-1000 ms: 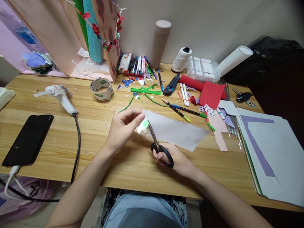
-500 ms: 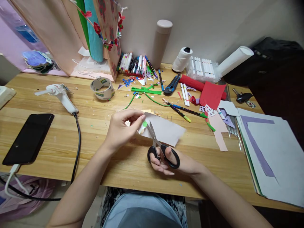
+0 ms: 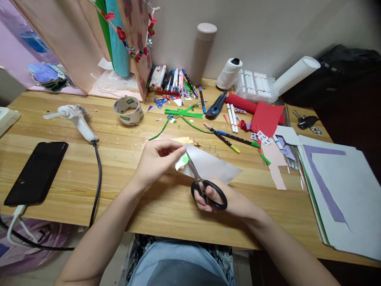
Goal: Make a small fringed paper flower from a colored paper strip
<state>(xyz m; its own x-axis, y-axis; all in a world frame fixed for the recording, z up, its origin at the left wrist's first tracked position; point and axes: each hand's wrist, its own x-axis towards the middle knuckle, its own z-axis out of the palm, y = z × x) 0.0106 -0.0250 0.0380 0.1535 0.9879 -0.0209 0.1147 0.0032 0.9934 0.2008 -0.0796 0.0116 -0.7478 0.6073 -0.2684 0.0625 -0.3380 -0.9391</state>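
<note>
My left hand (image 3: 157, 159) pinches the left end of a white sheet of paper (image 3: 214, 165) between thumb and fingers, above the table. Close to the thumb the paper carries a bright green spot (image 3: 185, 159). My right hand (image 3: 217, 194) has its thumb and fingers through the black handles of a pair of scissors (image 3: 195, 172). The blades lie nearly closed against the paper, just right of the green spot, with their tips close to my left thumb. Beyond the paper is a bent green stem (image 3: 160, 130).
A roll of tape (image 3: 127, 111) and a hot glue gun (image 3: 77, 123) lie to the left, with a phone (image 3: 37, 173) nearer the edge. Behind the paper are markers (image 3: 223, 140) and a blue utility knife (image 3: 216, 105). Stacked paper sheets (image 3: 351, 186) lie at the right.
The scissor blades have closed from a wider opening, and my right fingers have drawn together. Both hands and the paper have shifted slightly right, and the paper's right end has swung outward.
</note>
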